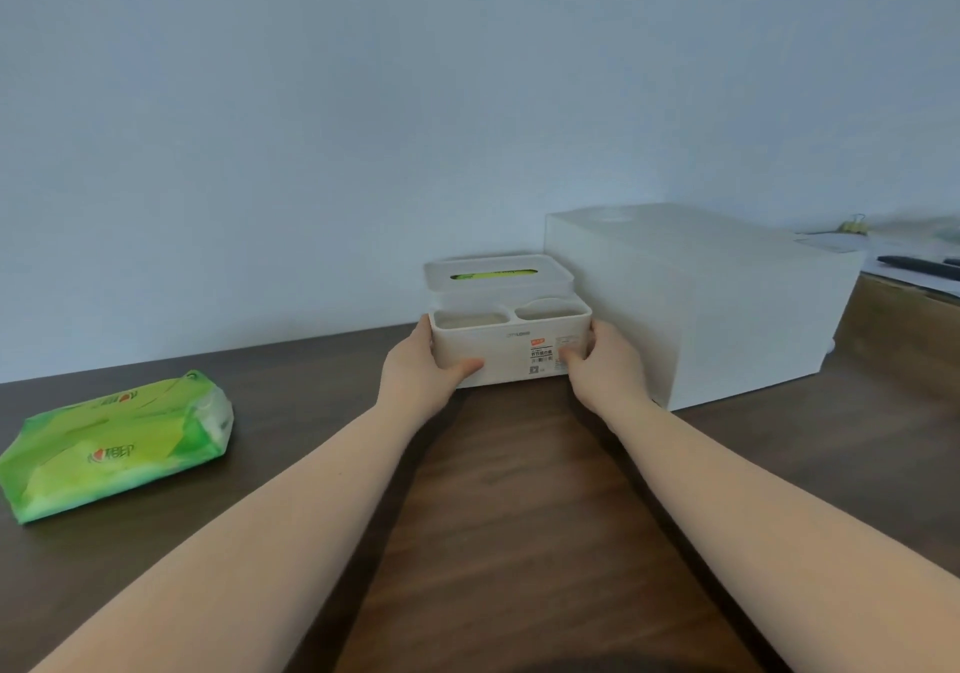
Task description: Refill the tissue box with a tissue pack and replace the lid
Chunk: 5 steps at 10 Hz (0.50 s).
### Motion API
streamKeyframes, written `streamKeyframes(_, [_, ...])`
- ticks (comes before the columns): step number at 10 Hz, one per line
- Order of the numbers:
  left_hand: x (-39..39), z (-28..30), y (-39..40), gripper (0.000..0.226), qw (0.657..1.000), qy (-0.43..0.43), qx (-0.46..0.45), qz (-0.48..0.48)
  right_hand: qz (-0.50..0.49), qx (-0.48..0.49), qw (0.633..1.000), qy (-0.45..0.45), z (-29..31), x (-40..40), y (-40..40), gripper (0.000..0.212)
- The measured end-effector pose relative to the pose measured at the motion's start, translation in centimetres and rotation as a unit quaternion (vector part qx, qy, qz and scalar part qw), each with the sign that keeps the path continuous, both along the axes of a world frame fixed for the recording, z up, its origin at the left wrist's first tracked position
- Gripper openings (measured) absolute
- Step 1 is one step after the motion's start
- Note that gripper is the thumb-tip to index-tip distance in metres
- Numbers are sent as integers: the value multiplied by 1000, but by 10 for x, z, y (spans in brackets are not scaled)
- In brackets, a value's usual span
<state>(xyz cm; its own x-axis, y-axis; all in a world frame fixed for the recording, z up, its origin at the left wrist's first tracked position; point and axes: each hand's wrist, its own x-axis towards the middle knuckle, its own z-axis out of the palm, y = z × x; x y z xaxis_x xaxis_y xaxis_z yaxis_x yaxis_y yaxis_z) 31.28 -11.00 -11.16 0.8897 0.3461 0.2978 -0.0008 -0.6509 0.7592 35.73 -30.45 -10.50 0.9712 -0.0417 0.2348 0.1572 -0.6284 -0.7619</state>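
A white plastic tissue box (pixel 511 347) stands on the dark wooden table near the wall, with two small compartments along its front. Its white lid (pixel 496 285) sits on the rear part, and something green shows through the slot. My left hand (pixel 423 368) grips the box's left front corner. My right hand (pixel 602 366) grips the right front corner, thumb on the labelled front face. A green tissue pack (pixel 117 446) lies flat on the table far to the left, apart from both hands.
A large white rectangular box (pixel 696 303) stands just right of the tissue box, almost touching it. Behind it at the far right lie papers, a dark pen-like object (pixel 919 267) and a small clip. The wall runs close behind.
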Motion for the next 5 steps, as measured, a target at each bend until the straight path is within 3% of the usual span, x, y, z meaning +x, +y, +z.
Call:
streamKeyframes(2, [23,-8,-15,56,999,-26,15,41,-51,-30,998,-14,-5,20,17,20])
streamKeyframes(5, [28,-12,-23,47,999,-7,-8,43,-35,-24,999,3,-3,22,12,24])
